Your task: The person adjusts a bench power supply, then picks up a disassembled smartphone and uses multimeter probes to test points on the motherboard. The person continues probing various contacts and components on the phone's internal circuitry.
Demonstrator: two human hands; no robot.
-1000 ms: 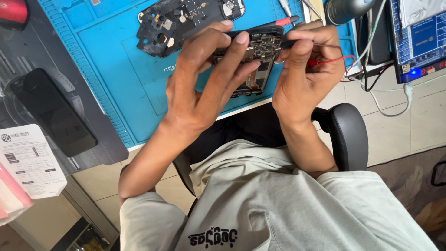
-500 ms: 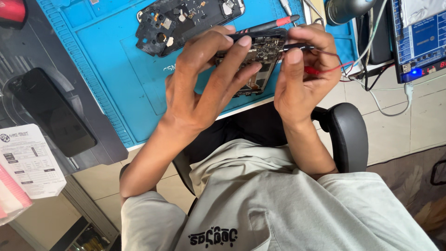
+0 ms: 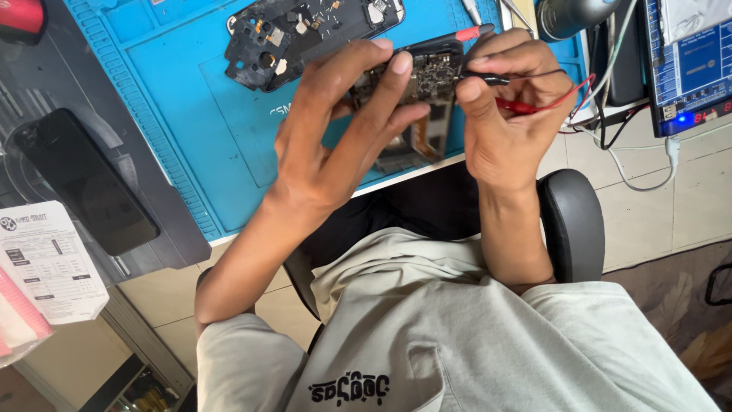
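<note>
Barely shifted since before — two hands (image 3: 335,145) (image 3: 503,114) holding one circuit board (image 3: 419,84), two probes (image 3: 503,91) (red, black).

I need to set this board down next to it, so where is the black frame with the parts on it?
The black frame lies on the blue mat at the top of the head view, just beyond the left hand.

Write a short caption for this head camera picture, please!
Left hand holds an opened phone above a blue mat while right hand pinches probe leads.
</note>
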